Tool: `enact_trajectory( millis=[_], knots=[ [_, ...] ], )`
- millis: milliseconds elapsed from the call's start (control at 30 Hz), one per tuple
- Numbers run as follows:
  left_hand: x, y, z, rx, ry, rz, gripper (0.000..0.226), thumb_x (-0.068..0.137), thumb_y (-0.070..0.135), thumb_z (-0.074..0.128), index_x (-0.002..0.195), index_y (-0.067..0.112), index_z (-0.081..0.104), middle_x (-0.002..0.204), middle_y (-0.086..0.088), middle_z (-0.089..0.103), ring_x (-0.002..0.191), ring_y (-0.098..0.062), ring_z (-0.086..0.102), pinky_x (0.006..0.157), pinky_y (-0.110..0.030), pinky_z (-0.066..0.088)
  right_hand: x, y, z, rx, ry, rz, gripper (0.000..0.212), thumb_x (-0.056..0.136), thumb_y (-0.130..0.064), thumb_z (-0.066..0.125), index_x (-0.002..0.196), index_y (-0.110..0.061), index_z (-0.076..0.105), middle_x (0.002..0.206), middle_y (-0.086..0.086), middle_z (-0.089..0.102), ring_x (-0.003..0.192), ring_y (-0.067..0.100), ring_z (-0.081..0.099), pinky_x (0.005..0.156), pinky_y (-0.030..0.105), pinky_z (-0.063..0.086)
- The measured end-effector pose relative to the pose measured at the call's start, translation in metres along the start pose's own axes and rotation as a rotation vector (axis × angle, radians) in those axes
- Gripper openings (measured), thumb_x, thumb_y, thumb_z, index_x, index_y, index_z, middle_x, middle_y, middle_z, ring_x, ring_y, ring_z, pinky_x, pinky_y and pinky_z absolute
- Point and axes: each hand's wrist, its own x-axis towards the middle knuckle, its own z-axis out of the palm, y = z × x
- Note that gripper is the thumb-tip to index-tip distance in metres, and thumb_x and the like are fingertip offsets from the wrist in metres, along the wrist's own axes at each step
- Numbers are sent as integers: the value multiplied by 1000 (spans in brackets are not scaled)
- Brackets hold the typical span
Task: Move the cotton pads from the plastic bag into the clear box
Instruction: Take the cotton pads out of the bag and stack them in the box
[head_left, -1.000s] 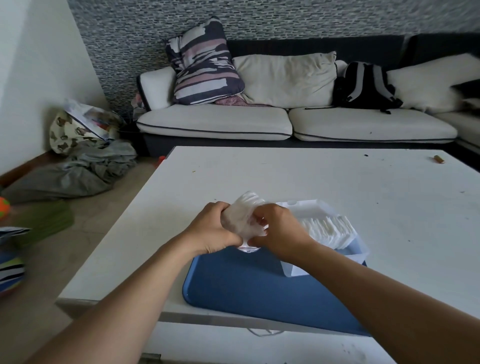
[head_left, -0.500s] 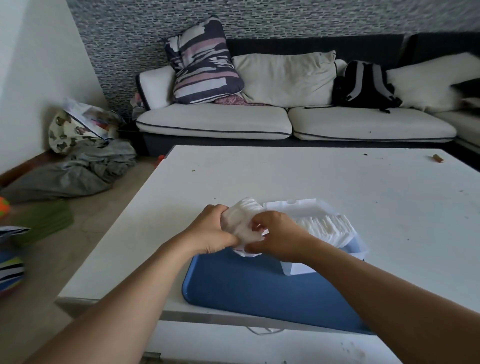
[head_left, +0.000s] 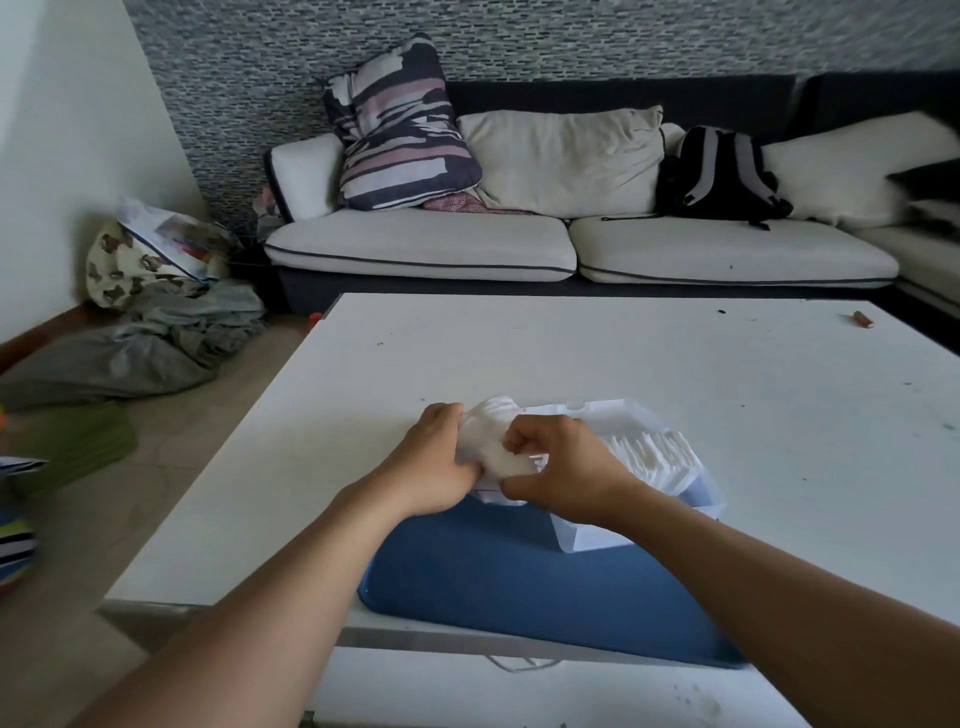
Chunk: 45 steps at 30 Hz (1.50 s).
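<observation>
Little has shifted since the earlier frames. From the head view, the plastic bag of cotton pads is gripped between left hand and right hand; the clear box lies just right of them. A careless tug could scatter pads onto the table.

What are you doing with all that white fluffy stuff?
A person is moving cotton pads into a clear box on a blue tray. Both hands, left hand and right hand, grip a plastic bag of pads just above the tray. A row of cotton pads already sits in the box.
</observation>
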Motion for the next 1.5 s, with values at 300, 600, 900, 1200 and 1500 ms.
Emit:
enact_trajectory(
  millis=[300,600,900,1200,1500],
  knots=[
    [4,-15,5,63,-23,-39,15,82,15,48,87,27,53,100,1,60,90,-16,57,63,-25,51,-2,-18,-17,863,-92,151,23,72,-12,74,89,-4,60,81,12,62,73,21,63,68,34,56],
    [-19,16,-13,77,-124,34,42,75,4,46,108,23,64,114,5,61,101,-20,61,79,-36,55,-8,-19,-45,1294,-291,434,33,85,-25,56,112,-7,63,102,18,71,89,32,71,85,44,59],
    [-53,69,-38,-762,9,-67,46,82,54,57,115,24,69,116,-3,70,107,-23,67,92,-47,58,-4,-15,-44,1320,-249,383,34,90,-21,54,117,-5,66,105,16,69,90,26,66,85,38,51],
    [-40,95,7,-1043,214,-338,57,85,64,65,120,19,61,111,-5,69,101,-19,69,82,-39,62,-3,-40,-12,1108,-15,317,39,95,-17,38,114,11,58,99,23,62,87,29,60,71,35,51],
    [-27,86,14,-976,399,-207,37,92,45,65,114,16,61,103,-4,75,95,-19,73,78,-35,61,-5,-48,-13,1111,49,253,29,104,-22,49,92,0,63,85,22,66,95,35,65,82,36,56]
  ],
)
